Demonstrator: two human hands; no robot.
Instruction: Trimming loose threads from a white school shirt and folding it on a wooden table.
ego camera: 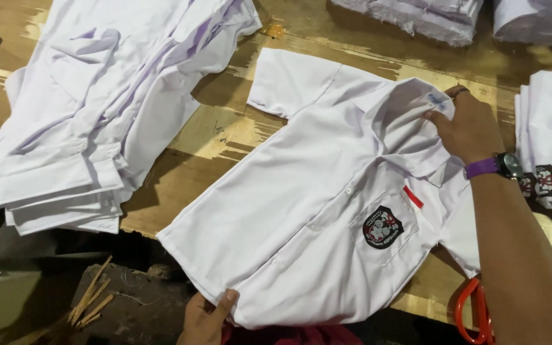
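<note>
The left hand (207,314) is pinching the bottom hem of a white short-sleeved cotton shirt with a crest pocket (327,211), which is lying flat on the wooden table (225,131). Beyond it, the right hand (467,124) is gripping the shirt's collar. Orange-handled scissors (474,313) are lying beneath the right forearm. Farther left of both hands, a pile of white shirts (97,108) is sitting.

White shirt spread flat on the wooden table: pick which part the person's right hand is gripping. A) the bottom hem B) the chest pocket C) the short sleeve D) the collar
D: the right hand, with a purple-strapped watch on its wrist, pinches the collar of the white shirt, while the left hand holds the bottom hem.
</note>
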